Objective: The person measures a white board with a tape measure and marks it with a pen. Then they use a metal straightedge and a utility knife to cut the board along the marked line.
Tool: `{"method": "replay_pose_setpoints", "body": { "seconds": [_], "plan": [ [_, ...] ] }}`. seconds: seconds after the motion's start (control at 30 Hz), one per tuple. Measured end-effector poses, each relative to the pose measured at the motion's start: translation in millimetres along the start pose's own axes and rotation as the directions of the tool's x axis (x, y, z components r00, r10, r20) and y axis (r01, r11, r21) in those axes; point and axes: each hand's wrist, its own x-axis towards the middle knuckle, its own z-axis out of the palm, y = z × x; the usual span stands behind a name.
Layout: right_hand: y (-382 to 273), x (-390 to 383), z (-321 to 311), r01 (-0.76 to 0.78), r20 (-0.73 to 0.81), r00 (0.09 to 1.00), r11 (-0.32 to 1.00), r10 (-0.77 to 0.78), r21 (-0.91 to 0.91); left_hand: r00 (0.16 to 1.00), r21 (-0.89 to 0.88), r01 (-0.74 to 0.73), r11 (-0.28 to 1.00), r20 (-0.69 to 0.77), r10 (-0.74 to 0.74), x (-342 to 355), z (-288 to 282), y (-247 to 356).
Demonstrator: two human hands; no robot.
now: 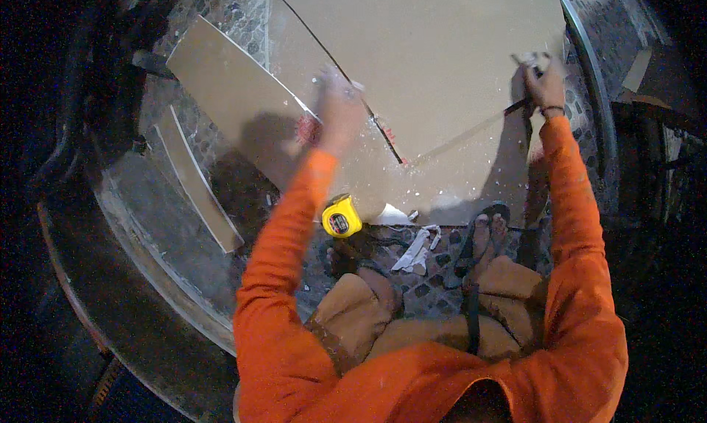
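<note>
Your left hand presses flat on the board; the right hand grips what looks like a blade. The board is stiff but brittle (support both edges).

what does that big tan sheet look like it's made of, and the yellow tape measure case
Big tan sheet: probably plasterboard or fibre board, matte tan face, with white crumbs and dust along its cut edge. Tape measure: seemingly glossy yellow plastic, judging by its smooth, shiny case.

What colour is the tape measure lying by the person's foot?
Yellow, with a dark centre; the tape measure shows in the head view.
</note>
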Motion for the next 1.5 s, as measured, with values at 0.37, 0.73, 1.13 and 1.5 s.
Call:
{"method": "replay_pose_setpoints", "body": {
  "seconds": [0.37, 0.73, 1.13, 1.5],
  "plan": [
    [82.1, 104.6, 0.0, -0.281, 0.288, 0.914, 0.958, 0.286, -0.062, 0.977, -0.833, 0.08, 0.547, -0.044, -0.21, -117.6, 59.0, 41.0],
    [62.6, 85.6, -19.1, -0.312, 0.369, 0.865, 0.94, 0.341, -0.136, 0.926, -0.676, -0.068, 0.733, -0.316, -0.206, -111.4, 101.5, 33.4],
    [82.3, -1.6, -73.8, -0.046, 0.556, 0.828, 0.98, -0.069, 0.191, 0.948, -0.703, 0.226, 0.675, -0.002, -0.319, -148.4, 29.7, -2.5],
    [127.6, -24.7, -125.8, -0.007, 0.801, 0.599, 1.0, -0.011, 0.019, 0.86, 0.384, -0.508, 0.771, 0.18, 0.477, -34.0, 1.6, 29.1]
  ]
}}
